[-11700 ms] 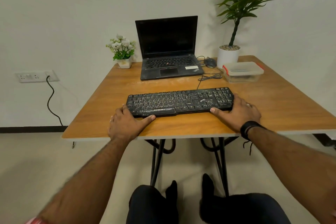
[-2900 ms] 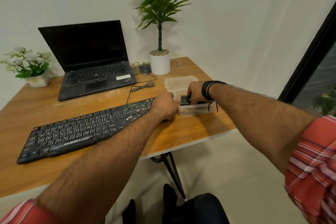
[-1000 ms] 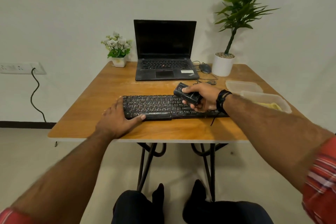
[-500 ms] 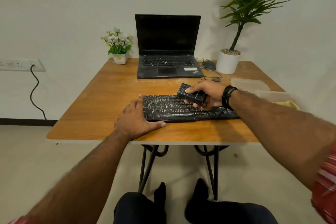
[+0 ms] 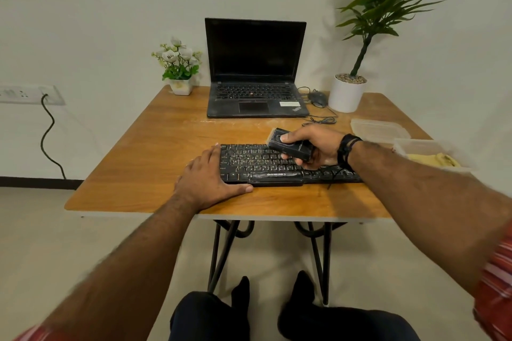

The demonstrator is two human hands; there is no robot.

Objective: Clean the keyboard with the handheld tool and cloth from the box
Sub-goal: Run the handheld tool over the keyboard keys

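Note:
A black keyboard point(image 5: 266, 166) lies near the front edge of the wooden table point(image 5: 171, 141). My right hand point(image 5: 315, 147) grips a small black handheld tool point(image 5: 289, 145) just above the keyboard's middle keys, thumb on its top. My left hand point(image 5: 210, 180) rests flat on the table against the keyboard's left end, holding nothing. At the right edge stands the open clear plastic box point(image 5: 432, 156) with a yellow cloth point(image 5: 432, 160) inside. Its lid point(image 5: 379, 129) lies just behind it.
An open black laptop point(image 5: 255, 86) stands at the back centre, with a mouse point(image 5: 317, 97) and coiled cable to its right. A white pot with a tall green plant point(image 5: 347, 93) is at the back right, a small flower pot point(image 5: 180, 83) at the back left.
My right hand took the black tool out of the box and brought it over the keyboard. Over the last second the tool shifted slightly left along the keys; my left hand stays at the left end.

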